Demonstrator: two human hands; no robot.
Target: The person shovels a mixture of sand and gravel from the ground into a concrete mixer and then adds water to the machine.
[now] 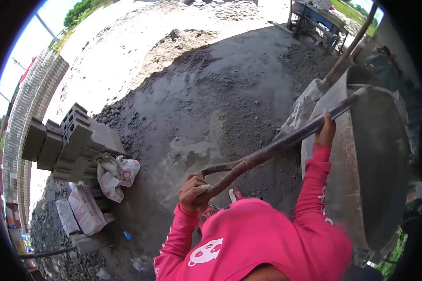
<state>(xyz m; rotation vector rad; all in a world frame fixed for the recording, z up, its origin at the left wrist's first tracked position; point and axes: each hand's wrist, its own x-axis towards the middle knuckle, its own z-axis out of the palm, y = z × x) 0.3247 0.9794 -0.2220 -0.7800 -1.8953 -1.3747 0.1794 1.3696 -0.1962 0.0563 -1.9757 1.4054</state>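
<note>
A shovel with a worn wooden shaft (pixel 276 146) slants from low centre up to the right. My left hand (pixel 192 193) is wrapped round its split grip at the near end. Farther up, my right hand (pixel 326 130) is closed round the shaft from the far side. The shovel's far end reaches over the rim of a large grey metal drum (pixel 351 173) on my right. Its blade cannot be made out clearly there. Both my arms are in pink sleeves, and my shoes (pixel 239 194) show just beyond my shirt.
Hollow concrete blocks (pixel 75 133) are stacked on the left, with crumpled sacks (pixel 117 175) and a cement bag (pixel 86 210) beside them. Gravel and grey sand (pixel 211 103) cover the ground ahead. A wooden pole (pixel 351 47) and a blue-framed table (pixel 316 21) stand at the back right.
</note>
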